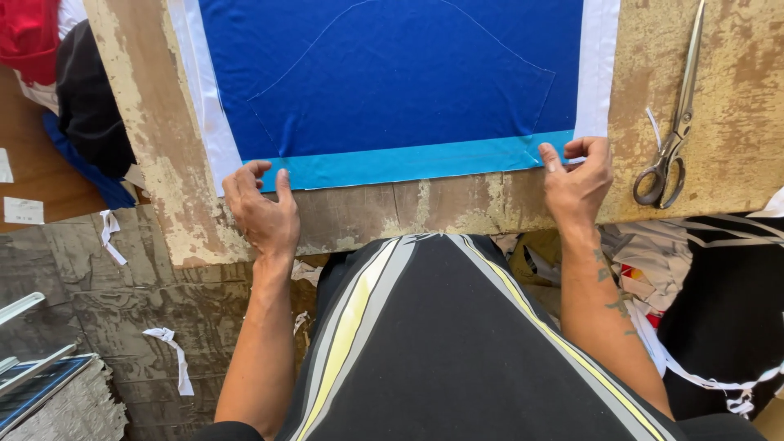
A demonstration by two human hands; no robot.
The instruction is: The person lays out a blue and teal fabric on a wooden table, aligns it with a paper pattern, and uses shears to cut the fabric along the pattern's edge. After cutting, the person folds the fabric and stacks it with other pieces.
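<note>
Here my left hand [263, 214] and right hand [578, 173] pinched the blue cloth [392, 73] at its near edge on the table [727, 106] (scissors [671, 122] beside). One uneven tug could wrinkle it.

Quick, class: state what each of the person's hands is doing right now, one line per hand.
Left hand: fingers curled, pinching the near edge of the layered fabric at its left corner.
Right hand: fingers curled, pinching the same edge at the right corner.
</note>
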